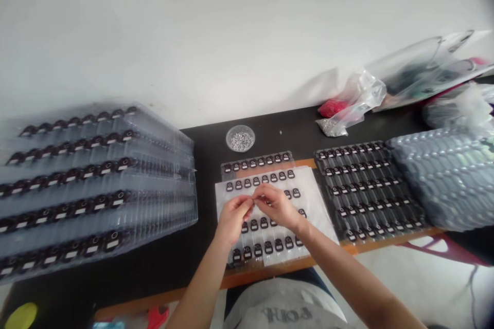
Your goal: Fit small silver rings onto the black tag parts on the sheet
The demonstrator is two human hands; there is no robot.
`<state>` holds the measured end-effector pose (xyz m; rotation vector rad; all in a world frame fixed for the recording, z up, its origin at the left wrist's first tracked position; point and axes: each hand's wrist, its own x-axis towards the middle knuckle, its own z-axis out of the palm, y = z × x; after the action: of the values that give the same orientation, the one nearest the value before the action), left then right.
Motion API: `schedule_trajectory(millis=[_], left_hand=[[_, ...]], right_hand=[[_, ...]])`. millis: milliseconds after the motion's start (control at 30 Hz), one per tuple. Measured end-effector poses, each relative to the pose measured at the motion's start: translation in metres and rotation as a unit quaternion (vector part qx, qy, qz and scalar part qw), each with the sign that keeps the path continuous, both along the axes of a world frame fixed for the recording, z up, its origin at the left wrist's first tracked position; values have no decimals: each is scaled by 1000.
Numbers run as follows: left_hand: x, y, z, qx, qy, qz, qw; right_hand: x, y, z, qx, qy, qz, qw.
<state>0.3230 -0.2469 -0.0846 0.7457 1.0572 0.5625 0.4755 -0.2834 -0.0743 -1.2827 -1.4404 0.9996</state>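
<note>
Lower center: left hand [231, 220] and right hand [281, 208], fingers clamped on a small part [253, 201], indistinct; best kept steady above the black tags [263, 222].

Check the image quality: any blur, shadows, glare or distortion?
Head view: left tray stack stretched toward the edge; soft shadow on the wall beside the plastic bag; highlights on the right tray stack; anything between left grip and right grip too blurred to identify.

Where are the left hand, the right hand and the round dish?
Left hand [232, 217]: head view, back of the hand.
Right hand [279, 206]: head view, back of the hand.
Round dish [239, 129]: head view, bare inner wall by the far rim.
</note>
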Motion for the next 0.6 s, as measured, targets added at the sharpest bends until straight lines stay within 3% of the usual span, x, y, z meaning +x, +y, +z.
schedule_trajectory(millis=[267, 600], left_hand=[[-4, -4, -2, -76, -38, 5, 996], [-4, -2, -2, -89, -44, 31, 995]], right_hand=[[2, 0, 1, -29, 6, 54, 998], [-8, 1, -7, -35, -2, 13, 999]])
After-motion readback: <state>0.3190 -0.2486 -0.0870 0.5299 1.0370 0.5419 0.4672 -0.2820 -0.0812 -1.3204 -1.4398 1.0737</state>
